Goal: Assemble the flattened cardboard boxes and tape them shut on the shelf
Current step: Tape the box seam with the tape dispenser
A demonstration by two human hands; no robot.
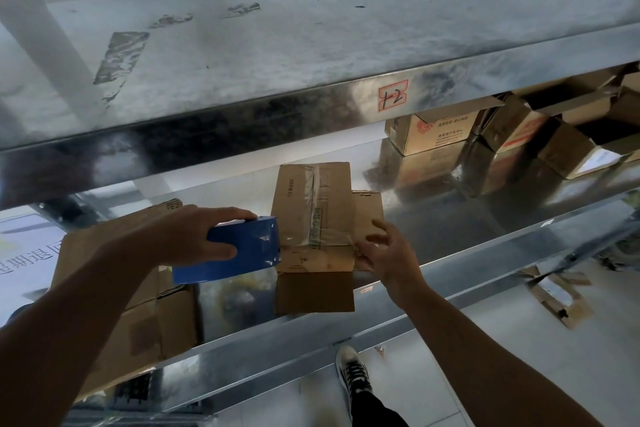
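On shelf (433,218) | left grip (194,236) holds tape dispenser (239,250) | cardboard stack (173,319) beside | cartons (433,132) behind

This is a warehouse or stockroom: galvanized steel shelving (450,211) in tiers, a handwritten "12" label (393,96) on the upper shelf's front edge, printed cardboard cartons (436,133) crowded at the middle shelf's back right, and cardboard scraps (557,298) on the pale floor.

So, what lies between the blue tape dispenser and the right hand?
In the head view, a small cardboard box with clear tape along its top lies between the blue tape dispenser and the right hand, on the metal shelf.
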